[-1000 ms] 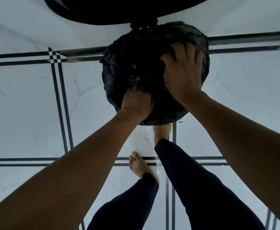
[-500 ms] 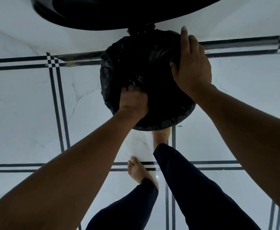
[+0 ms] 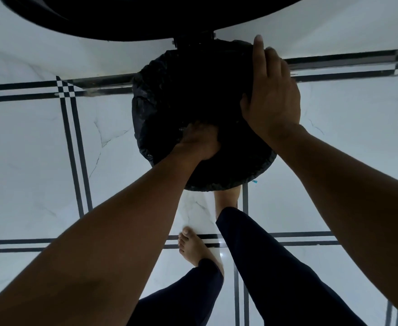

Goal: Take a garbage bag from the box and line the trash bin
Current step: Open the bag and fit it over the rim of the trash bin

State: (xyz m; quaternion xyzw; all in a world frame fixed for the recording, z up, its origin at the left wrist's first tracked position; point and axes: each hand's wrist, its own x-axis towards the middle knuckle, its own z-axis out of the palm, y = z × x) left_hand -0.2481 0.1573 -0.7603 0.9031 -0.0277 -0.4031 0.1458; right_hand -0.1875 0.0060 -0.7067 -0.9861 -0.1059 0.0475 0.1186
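Note:
A round trash bin stands on the floor with a black garbage bag (image 3: pixel 151 109) folded over its rim (image 3: pixel 228 184). The bin's lid (image 3: pixel 122 17) is raised at the top of the view, a large black oval. My left hand (image 3: pixel 200 143) reaches down inside the bin's near side, fingers hidden in the dark bag. My right hand (image 3: pixel 271 95) lies flat over the bin's right rim, fingers stretched toward the far edge and pressing the bag. No garbage bag box is in view.
White marble floor tiles with dark double lines (image 3: pixel 75 149) surround the bin. A white wall (image 3: pixel 40 57) rises behind it. My bare feet (image 3: pixel 193 248) and dark trouser legs (image 3: pixel 264 267) stand just in front of the bin.
My right hand slid from the middle of the bin opening out to the right rim and far edge. The left hand sank slightly deeper into the bag.

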